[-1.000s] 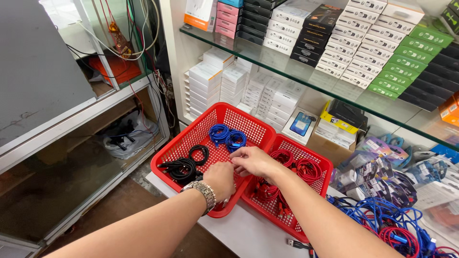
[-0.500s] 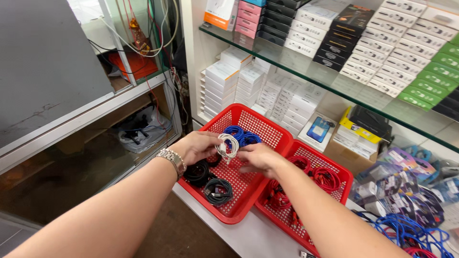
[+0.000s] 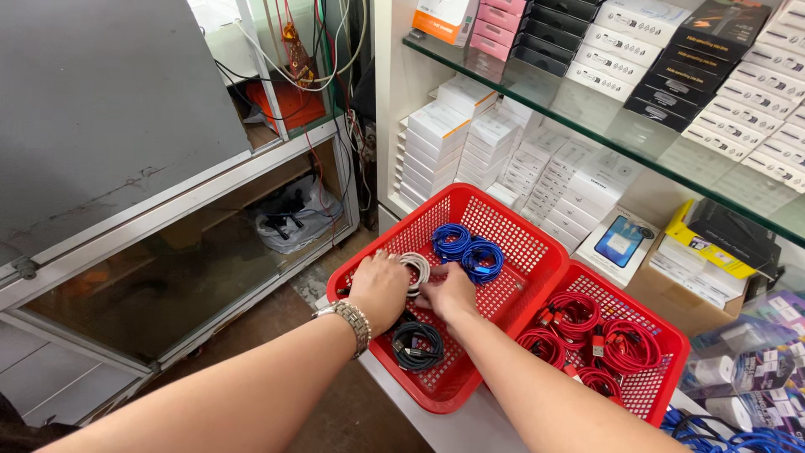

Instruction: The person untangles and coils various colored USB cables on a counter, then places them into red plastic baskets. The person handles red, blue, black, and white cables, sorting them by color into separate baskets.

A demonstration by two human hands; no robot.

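Both hands meet over a coiled white cable [image 3: 415,270] inside the left red plastic mesh basket [image 3: 511,289]. The left hand [image 3: 379,289], wearing a metal wristwatch [image 3: 354,321], has its fingers curled down onto the coil's near side; the right hand [image 3: 451,294] pinches the coil's right edge with narrowed fingers. Two coiled blue cables [image 3: 467,252] lie just beyond the fingertips, a coiled black cable [image 3: 417,346] just below the wrists. The basket's walls stand well apart from the hands. A second red basket [image 3: 662,382] of red cables [image 3: 599,340] adjoins on the right.
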